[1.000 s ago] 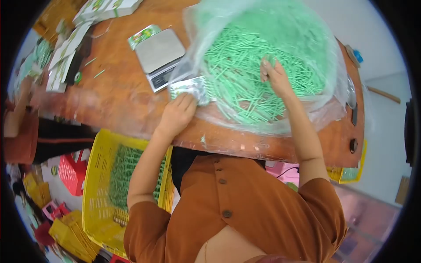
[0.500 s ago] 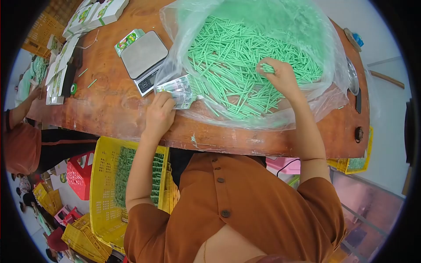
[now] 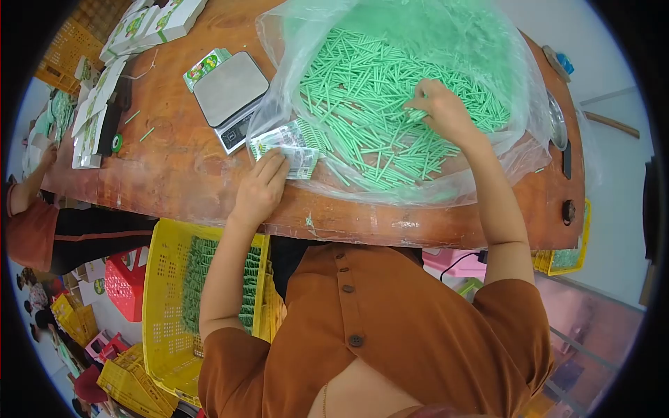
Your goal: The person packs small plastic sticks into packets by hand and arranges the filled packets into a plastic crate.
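A clear plastic bag (image 3: pixel 268 35) lies spread on the table, heaped with thin green sticks (image 3: pixel 369 97). Over the right part of that heap is my right hand (image 3: pixel 447 115), its fingers pinched together around a few of the sticks; their tips partly hide them. My left hand (image 3: pixel 261 184) presses its fingers onto a silver printed pouch (image 3: pixel 301 161) at the bag's near left edge. More pouches (image 3: pixel 279 136) are fanned out just behind it. A digital scale (image 3: pixel 231 90) with a bare steel plate stands beyond my left hand.
Small green-and-white packs (image 3: pixel 203 66) lie behind the scale. White boxes (image 3: pixel 90 132) line the table's left side, near another person's hand (image 3: pixel 49 155). Below the table edge stands a yellow crate (image 3: pixel 164 306) holding green packets. A metal bowl (image 3: pixel 557 122) is at the far right.
My left hand has shifted slightly right and toward me, and one pouch now sits apart from the fanned ones. My right hand has turned, with fewer sticks showing at its fingers.
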`<state>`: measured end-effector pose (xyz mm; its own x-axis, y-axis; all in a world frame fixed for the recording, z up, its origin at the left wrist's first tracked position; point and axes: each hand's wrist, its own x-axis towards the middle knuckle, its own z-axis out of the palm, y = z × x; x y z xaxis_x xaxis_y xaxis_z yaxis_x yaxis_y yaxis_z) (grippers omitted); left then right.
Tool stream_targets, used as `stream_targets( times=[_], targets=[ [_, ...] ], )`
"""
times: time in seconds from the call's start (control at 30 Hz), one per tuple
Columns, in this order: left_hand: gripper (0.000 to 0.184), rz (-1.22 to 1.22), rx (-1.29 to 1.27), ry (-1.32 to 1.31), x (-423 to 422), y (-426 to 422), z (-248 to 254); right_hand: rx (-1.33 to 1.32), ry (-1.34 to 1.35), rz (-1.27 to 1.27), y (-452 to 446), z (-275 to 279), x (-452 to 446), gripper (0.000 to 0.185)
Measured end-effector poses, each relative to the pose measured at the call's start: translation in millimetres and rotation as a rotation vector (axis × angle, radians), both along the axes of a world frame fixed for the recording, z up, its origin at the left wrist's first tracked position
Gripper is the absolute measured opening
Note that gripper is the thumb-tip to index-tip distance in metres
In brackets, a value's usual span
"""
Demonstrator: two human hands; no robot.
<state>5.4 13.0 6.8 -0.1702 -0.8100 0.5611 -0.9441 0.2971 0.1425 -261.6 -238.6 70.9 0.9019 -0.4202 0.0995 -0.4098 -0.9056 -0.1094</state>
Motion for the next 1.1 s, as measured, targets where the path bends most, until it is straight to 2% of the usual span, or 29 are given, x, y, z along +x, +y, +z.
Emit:
stream_targets(
  times=[0.07, 0.1, 0.13, 0.2, 0.27, 0.3, 0.37, 0.43, 0.47, 0.5, 0.57, 0.6, 0.67, 0.7, 0.77, 0.83, 0.9, 0.97, 1.0, 1.07, 1.1],
  targets=[
    [0.016, 0.044, 0.005, 0.041, 0, 1, -4, -0.112, -0.188, 0.048, -5, 5, 2, 0.038],
    [0.014, 0.090, 0.011, 0.079, -1, -1, -2, -0.118, -0.190, 0.047, -8, 5, 4, 0.038],
    [0.014, 0.091, 0.002, 0.078, -3, -5, 4, -0.150, -0.291, 0.082, -12, 4, 7, 0.031],
    [0.016, 0.163, -0.054, 0.447, -15, -17, 17, -0.190, -0.387, 0.128, -14, 3, 14, 0.025],
    [0.022, 0.108, -0.090, 0.738, -41, -48, 19, 0.859, -0.793, -0.261, -2, 0, 25, 0.008],
    [0.023, 0.113, -0.009, 0.792, -59, -64, 15, 0.856, -0.791, -0.259, -2, -7, 27, 0.008],
    [0.024, 0.118, 0.070, 0.842, -84, -87, 2, 1.458, -0.859, -0.384, -6, -19, 29, 0.017],
    [0.029, 0.073, 0.243, 1.004, -96, -102, -3, 1.503, -0.863, -0.371, -6, -13, 27, 0.018],
    [0.029, 0.081, 0.256, 1.006, -97, -106, -6, 1.559, -0.865, -0.373, -2, -13, 25, 0.020],
    [0.027, 0.075, 0.279, 1.014, -98, -107, -4, 1.581, -0.863, -0.388, 1, -13, 23, 0.020],
    [0.025, 0.071, 0.308, 1.009, -97, -106, -6, 1.572, -0.938, -0.076, 1, -6, 23, 0.028],
    [0.024, 0.067, 0.320, 1.013, -96, -107, -8, 1.576, -0.947, -0.074, 4, -3, 25, 0.028],
    [0.023, 0.060, 0.329, 1.010, -96, -110, -7, 1.236, -0.892, -0.146, 22, 4, 35, 0.034],
    [0.020, 0.036, 0.343, 1.081, -97, -110, -7, 1.238, -0.900, -0.149, 31, 2, 39, 0.034],
    [0.018, 0.006, 0.356, 1.148, -98, -110, -11, 1.153, -0.529, -0.191, 45, -3, 46, 0.030],
    [0.018, -0.073, 0.318, 1.388, -99, -108, -15, 1.082, -0.574, -0.119, 48, -11, 41, 0.028],
    [0.014, -0.100, 0.334, 1.465, -97, -100, -6, 1.024, -0.610, -0.048, 57, -12, 34, 0.026],
    [0.011, -0.141, 0.343, 1.530, -96, -95, 4, 1.030, -0.581, -0.215, 67, -2, 28, 0.022],
    [0.010, -0.152, 0.368, 1.592, -97, -95, 6, 1.021, -0.585, -0.214, 69, -8, 28, 0.022],
    [0.012, -0.179, 0.382, 1.649, -102, -92, 10, 0.828, -0.765, -0.277, 68, -27, 30, 0.021],
    [0.015, -0.222, 0.401, 1.856, -106, -89, 10, 0.815, -0.768, -0.268, 69, -23, 32, 0.021]
  ],
)
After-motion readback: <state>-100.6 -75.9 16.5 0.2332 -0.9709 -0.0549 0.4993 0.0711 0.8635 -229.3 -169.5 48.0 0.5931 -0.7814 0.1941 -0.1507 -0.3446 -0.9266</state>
